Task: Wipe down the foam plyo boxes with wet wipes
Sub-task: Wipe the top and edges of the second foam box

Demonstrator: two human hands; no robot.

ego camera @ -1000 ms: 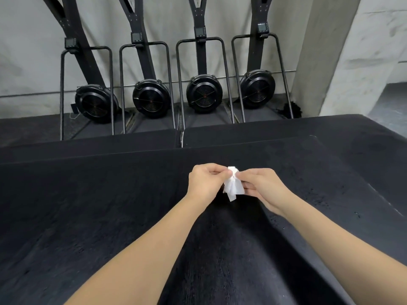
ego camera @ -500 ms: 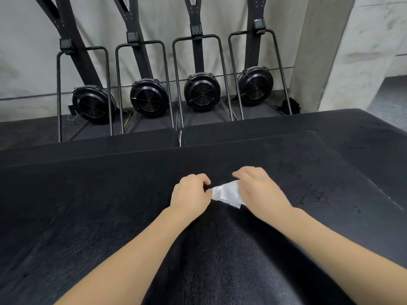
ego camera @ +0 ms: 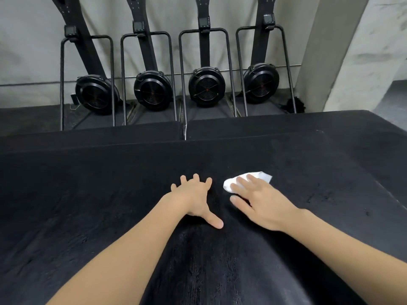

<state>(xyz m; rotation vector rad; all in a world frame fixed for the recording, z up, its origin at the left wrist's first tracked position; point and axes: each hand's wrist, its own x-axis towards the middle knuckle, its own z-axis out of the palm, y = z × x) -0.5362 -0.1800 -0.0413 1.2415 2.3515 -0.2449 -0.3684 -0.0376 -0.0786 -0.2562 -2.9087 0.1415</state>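
Note:
A large black foam plyo box (ego camera: 88, 205) fills the lower view; its top looks dark and streaked in front of me. A white wet wipe (ego camera: 229, 186) lies flat on the box top, right of centre. My right hand (ego camera: 262, 201) presses on it with straight, spread fingers, covering its middle. My left hand (ego camera: 193, 199) rests flat on the bare box top just left of the wipe, fingers spread, touching no wipe.
Two more black plyo boxes (ego camera: 264, 126) butt against the far edge, a narrow gap between them. Behind stand several black ski machines (ego camera: 207, 86) with fan wheels and metal frames along a grey wall. A concrete pillar (ego camera: 352, 51) rises at right.
Both hands held the folded wipe above the box a second ago. The wipe now lies on the box under my flat right hand; my left hand let go and spread on the box.

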